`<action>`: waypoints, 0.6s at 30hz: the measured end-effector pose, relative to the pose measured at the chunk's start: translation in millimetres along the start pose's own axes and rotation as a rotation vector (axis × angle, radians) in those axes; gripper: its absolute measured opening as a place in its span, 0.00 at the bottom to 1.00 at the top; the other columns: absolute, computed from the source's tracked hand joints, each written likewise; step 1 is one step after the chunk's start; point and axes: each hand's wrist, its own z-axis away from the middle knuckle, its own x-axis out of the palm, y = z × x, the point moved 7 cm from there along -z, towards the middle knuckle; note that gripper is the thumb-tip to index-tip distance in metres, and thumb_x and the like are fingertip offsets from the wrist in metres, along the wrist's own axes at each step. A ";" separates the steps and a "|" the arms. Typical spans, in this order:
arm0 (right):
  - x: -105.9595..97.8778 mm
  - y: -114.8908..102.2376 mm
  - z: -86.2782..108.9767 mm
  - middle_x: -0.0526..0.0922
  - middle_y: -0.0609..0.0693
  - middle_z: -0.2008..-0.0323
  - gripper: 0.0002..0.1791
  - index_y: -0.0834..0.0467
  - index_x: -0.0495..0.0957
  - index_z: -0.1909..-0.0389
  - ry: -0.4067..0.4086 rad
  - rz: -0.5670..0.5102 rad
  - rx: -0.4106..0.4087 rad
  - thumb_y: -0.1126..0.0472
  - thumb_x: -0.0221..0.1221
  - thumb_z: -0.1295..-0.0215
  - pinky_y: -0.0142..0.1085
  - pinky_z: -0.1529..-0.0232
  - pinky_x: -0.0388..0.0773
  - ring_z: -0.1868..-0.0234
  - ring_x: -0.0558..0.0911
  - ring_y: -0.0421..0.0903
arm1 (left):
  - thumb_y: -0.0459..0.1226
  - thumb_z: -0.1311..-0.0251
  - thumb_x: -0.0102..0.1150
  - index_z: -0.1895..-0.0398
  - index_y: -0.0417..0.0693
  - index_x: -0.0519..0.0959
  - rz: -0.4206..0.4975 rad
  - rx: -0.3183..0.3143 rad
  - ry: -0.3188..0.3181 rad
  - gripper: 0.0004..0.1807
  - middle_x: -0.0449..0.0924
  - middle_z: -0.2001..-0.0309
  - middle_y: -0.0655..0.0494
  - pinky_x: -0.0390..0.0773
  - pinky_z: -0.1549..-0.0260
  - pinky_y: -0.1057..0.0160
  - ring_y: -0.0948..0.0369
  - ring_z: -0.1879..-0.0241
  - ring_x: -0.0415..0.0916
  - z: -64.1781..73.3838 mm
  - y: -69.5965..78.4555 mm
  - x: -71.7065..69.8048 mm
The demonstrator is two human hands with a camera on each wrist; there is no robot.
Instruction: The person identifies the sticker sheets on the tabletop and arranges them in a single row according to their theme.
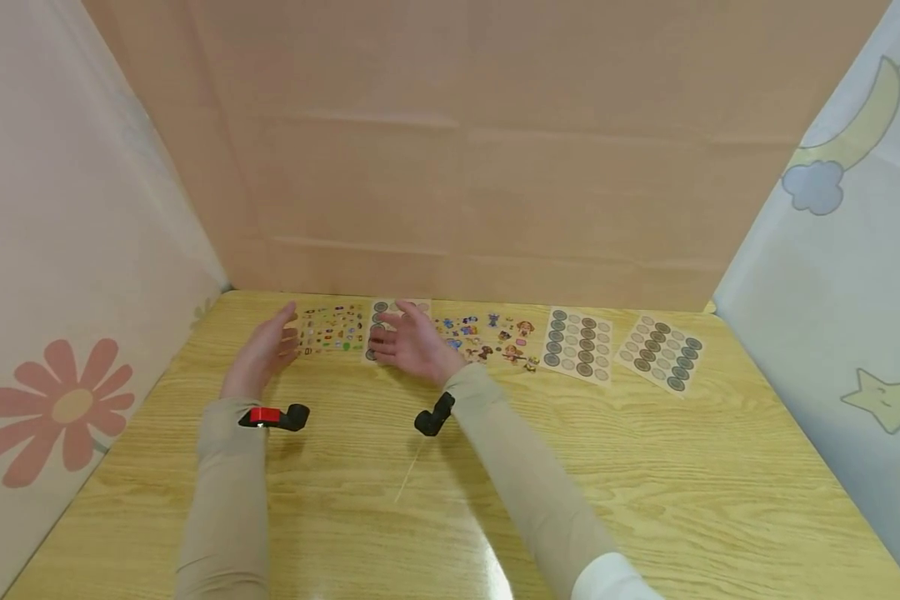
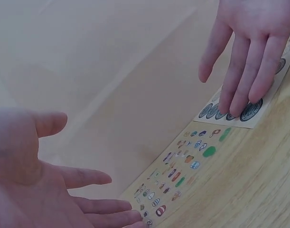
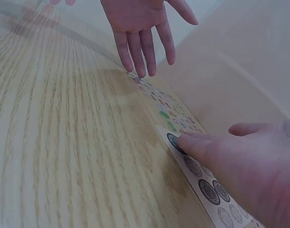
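Observation:
My left hand (image 1: 261, 354) is at the left end of a row of sticker sheets, fingers extended and nothing held. Just right of it lies a sheet of small colourful stickers (image 1: 333, 327). My right hand (image 1: 414, 340), also with straight fingers and holding nothing, is over a sheet of round seal-like stickers (image 2: 253, 112). In the right wrist view its fingers (image 3: 197, 143) are over that sheet's near corner; whether they touch it I cannot tell. The two palms face each other across the small-sticker sheet. Part of the round-sticker sheet is hidden under the right hand.
Right of my right hand lie cartoon-character stickers (image 1: 492, 337) and two more round-sticker sheets, one straighter (image 1: 606, 354) and one tilted (image 1: 663, 385). A tan cloth wall (image 1: 450, 167) rises behind the wooden table (image 1: 570, 467). Patterned cloth (image 1: 832, 275) stands at both sides.

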 end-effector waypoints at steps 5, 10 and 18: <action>1.3 2.2 -4.0 0.39 0.67 0.27 0.44 0.57 0.35 0.24 0.012 -0.013 0.011 0.37 0.38 0.30 0.49 0.29 0.47 0.27 0.46 0.61 | 0.63 0.33 0.36 0.23 0.45 0.40 0.033 -0.024 0.021 0.46 0.33 0.26 0.38 0.50 0.32 0.50 0.43 0.28 0.38 -1.3 -4.0 -2.9; 0.2 2.0 -6.8 0.40 0.66 0.27 0.45 0.58 0.36 0.24 0.037 -0.010 0.007 0.36 0.40 0.30 0.47 0.29 0.47 0.27 0.45 0.59 | 0.61 0.31 0.35 0.24 0.45 0.41 0.041 -0.032 0.047 0.43 0.35 0.26 0.38 0.53 0.33 0.49 0.44 0.30 0.41 -0.7 -4.7 -3.2; 0.6 3.2 -9.1 0.40 0.66 0.27 0.47 0.59 0.37 0.24 0.045 -0.059 0.015 0.35 0.42 0.31 0.49 0.29 0.46 0.27 0.46 0.59 | 0.63 0.34 0.36 0.24 0.43 0.40 0.095 -0.058 0.053 0.47 0.39 0.27 0.38 0.56 0.33 0.53 0.46 0.32 0.47 -1.2 -8.7 -5.1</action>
